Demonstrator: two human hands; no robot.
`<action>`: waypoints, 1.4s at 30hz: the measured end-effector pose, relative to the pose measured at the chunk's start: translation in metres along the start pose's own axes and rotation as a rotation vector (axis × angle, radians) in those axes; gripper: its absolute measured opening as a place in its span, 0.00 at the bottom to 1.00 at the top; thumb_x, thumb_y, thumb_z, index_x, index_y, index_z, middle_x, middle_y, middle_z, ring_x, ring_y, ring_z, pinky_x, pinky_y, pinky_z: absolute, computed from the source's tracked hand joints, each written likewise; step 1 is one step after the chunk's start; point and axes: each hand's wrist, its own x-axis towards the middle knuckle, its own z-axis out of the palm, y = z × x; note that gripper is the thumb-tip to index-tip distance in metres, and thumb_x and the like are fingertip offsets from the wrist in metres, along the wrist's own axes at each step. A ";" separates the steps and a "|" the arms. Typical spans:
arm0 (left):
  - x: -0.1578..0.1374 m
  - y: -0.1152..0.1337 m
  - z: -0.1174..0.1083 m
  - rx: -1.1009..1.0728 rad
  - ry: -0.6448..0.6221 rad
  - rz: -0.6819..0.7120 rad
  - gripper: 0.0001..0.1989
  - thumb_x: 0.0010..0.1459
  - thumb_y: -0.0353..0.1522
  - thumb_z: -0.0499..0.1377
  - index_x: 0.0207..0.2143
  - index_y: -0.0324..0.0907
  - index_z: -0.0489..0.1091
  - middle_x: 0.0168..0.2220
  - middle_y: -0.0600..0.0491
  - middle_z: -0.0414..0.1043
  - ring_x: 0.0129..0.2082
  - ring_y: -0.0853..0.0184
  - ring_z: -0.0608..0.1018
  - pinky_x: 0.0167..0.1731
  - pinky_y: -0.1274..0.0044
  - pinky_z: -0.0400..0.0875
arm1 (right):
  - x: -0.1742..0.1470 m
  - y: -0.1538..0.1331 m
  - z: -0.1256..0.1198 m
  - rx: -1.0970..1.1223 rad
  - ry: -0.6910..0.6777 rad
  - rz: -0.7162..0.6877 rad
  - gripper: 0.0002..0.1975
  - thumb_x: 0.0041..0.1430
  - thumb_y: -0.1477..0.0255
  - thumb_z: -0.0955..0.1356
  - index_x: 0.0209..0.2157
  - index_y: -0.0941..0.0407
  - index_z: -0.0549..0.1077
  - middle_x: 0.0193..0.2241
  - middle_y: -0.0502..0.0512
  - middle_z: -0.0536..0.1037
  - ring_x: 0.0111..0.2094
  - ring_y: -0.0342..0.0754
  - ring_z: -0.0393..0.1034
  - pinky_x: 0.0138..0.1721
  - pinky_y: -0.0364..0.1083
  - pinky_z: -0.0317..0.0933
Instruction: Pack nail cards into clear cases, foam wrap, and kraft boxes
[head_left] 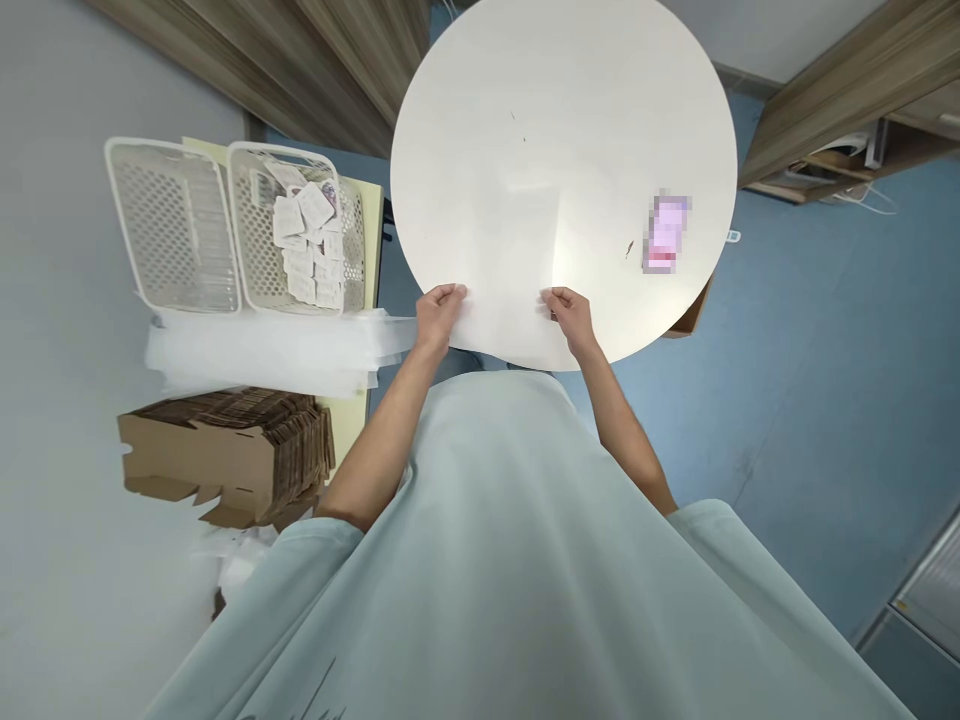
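Note:
A thin, translucent white sheet (504, 265) lies on the round white table (570, 80) near its front edge. It is hard to tell from the tabletop, so its exact outline is unclear. At its left edge, my left hand (439, 312) has the fingers pinched on the sheet. My right hand (571, 312) pinches the opposite edge between thumb and fingers. Both hands are about level, a short way apart, close to the table's front rim.
On the left stand a white basket (171, 230), a second basket (251, 265) with white packets (304, 235), a stack of white sheets (262, 350) and folded cardboard boxes (217, 450). A blurred pink item (666, 232) lies on the table's right. Wooden cabinets (847, 100) stand behind.

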 end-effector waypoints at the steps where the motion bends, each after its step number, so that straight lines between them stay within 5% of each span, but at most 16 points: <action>1: 0.003 -0.004 0.001 -0.004 0.013 -0.010 0.15 0.55 0.43 0.77 0.36 0.42 0.82 0.39 0.49 0.83 0.40 0.62 0.80 0.43 0.71 0.76 | 0.004 0.006 -0.004 0.007 0.003 0.007 0.25 0.61 0.43 0.78 0.41 0.52 0.82 0.44 0.56 0.87 0.46 0.50 0.81 0.49 0.49 0.76; 8: 0.010 -0.022 0.022 -0.014 0.025 -0.076 0.18 0.50 0.44 0.79 0.36 0.44 0.82 0.41 0.48 0.85 0.45 0.60 0.82 0.46 0.71 0.78 | 0.037 0.041 -0.012 -0.037 0.016 0.134 0.21 0.62 0.49 0.79 0.38 0.53 0.79 0.40 0.55 0.85 0.40 0.49 0.79 0.48 0.51 0.77; 14: 0.003 -0.018 0.039 0.009 -0.058 -0.065 0.18 0.54 0.46 0.76 0.40 0.44 0.84 0.44 0.47 0.87 0.47 0.57 0.85 0.52 0.67 0.81 | 0.043 0.041 -0.008 -0.110 0.184 0.091 0.22 0.65 0.51 0.77 0.50 0.52 0.81 0.61 0.63 0.84 0.62 0.56 0.78 0.69 0.59 0.72; 21: -0.025 -0.002 0.060 0.089 -0.218 0.090 0.13 0.62 0.44 0.73 0.41 0.45 0.86 0.51 0.46 0.89 0.59 0.52 0.86 0.65 0.61 0.77 | 0.015 0.005 0.040 0.023 -0.137 0.044 0.39 0.58 0.40 0.80 0.60 0.51 0.79 0.66 0.63 0.82 0.71 0.61 0.73 0.74 0.60 0.70; 28: -0.040 -0.001 0.059 0.139 -0.345 0.204 0.08 0.62 0.36 0.66 0.40 0.47 0.85 0.59 0.46 0.85 0.67 0.53 0.80 0.67 0.61 0.77 | 0.017 -0.009 0.069 -0.031 0.000 0.023 0.28 0.67 0.39 0.74 0.42 0.51 0.79 0.49 0.59 0.88 0.58 0.60 0.82 0.65 0.60 0.76; 33: -0.012 -0.010 0.039 0.054 -0.153 -0.005 0.21 0.63 0.43 0.66 0.56 0.49 0.78 0.70 0.43 0.76 0.70 0.52 0.78 0.68 0.61 0.75 | 0.010 -0.030 0.049 0.101 -0.152 0.030 0.33 0.63 0.35 0.75 0.50 0.49 0.82 0.52 0.60 0.90 0.59 0.59 0.84 0.66 0.61 0.75; 38: 0.014 -0.014 0.035 -0.038 -0.389 -0.294 0.27 0.62 0.57 0.64 0.53 0.50 0.77 0.65 0.39 0.80 0.67 0.47 0.81 0.65 0.57 0.77 | 0.004 -0.043 0.021 0.129 -0.159 0.032 0.34 0.62 0.34 0.76 0.50 0.49 0.84 0.54 0.60 0.90 0.62 0.61 0.83 0.66 0.62 0.75; 42: 0.024 -0.016 0.042 -0.120 -0.452 -0.339 0.27 0.51 0.53 0.73 0.47 0.49 0.77 0.57 0.39 0.85 0.61 0.49 0.84 0.66 0.58 0.76 | 0.010 -0.034 0.001 0.120 -0.102 0.040 0.33 0.62 0.35 0.76 0.50 0.49 0.84 0.56 0.61 0.89 0.61 0.60 0.84 0.66 0.62 0.75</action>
